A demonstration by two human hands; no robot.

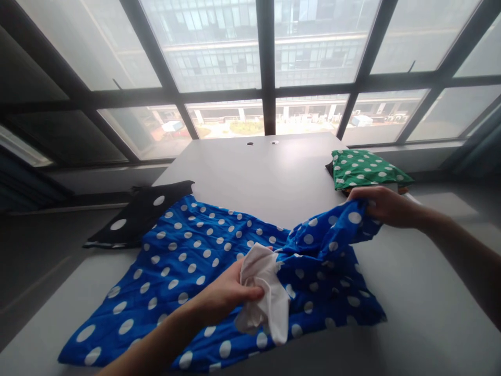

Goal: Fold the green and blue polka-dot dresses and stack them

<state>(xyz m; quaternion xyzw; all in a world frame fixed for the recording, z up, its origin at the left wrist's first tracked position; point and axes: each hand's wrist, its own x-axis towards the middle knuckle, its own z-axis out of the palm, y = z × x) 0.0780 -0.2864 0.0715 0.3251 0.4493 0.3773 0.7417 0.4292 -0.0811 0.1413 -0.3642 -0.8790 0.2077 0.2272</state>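
A blue cloth with white polka dots (pixel 188 261) lies spread over the near part of the grey table (pixel 258 172). My left hand (pixel 227 292) is closed on a bunched white piece of fabric (pixel 266 292) at the cloth's middle. My right hand (pixel 383 204) is closed on the cloth's far right corner, lifting it a little off the table. The cloth is crumpled between the two hands.
A folded green polka-dot cloth (pixel 364 168) sits at the table's right edge, on top of other folded items. A black cloth with white dots (pixel 141 214) hangs over the left edge. Large windows stand behind the table.
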